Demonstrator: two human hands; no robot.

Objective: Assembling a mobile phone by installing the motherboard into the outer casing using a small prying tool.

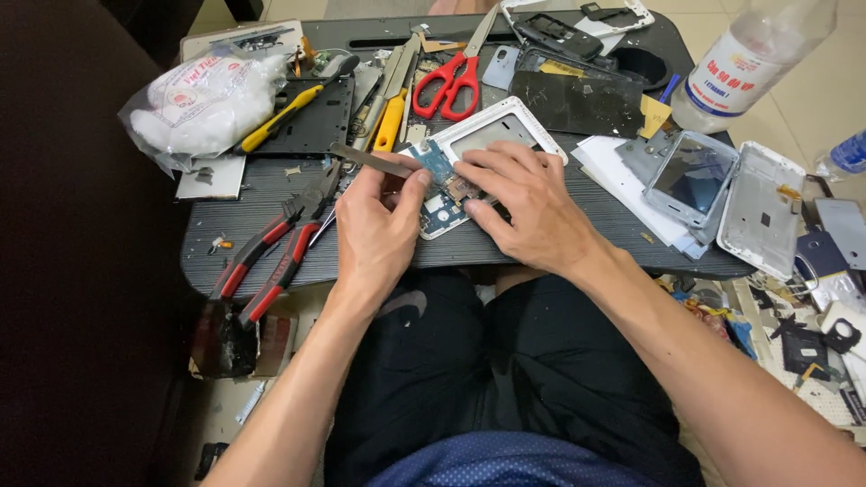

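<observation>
While we look down over our lap, both hands meet on an opened phone frame [487, 135], a white-rimmed shell lying flat on the dark ribbed table [271, 194], near its front edge. Our left hand [379, 225] is curled narrow around a slim grey metal pry tool [370, 160], pinched between thumb and fingers, whose blade slants up to the left. That hand's fingertips sit at the blue circuit board [442, 171] exposed in the lower part of the frame. Our right hand [532, 212] lies spread and flat over the lower right part of the frame, fingers wide, pressing on it and gripping nothing; its fingertips touch the board just beside the left hand.

Just left of the left hand lie red-handled pliers [275, 252], handles hanging over the table's front edge. Behind the frame we see red-handled scissors [448, 81], a yellow-handled tool [390, 122] and a second yellow-handled tool [280, 119] lying on a black plate. A clear bag of white wadding [203, 104] sits at the far left corner. To the right rest a dark glass panel [577, 101], a silver phone shell [693, 176], a white back cover [762, 207] and a clear plastic bottle [753, 59] with a white label. More phone parts lie scattered on the floor [816, 108] at the right.
</observation>
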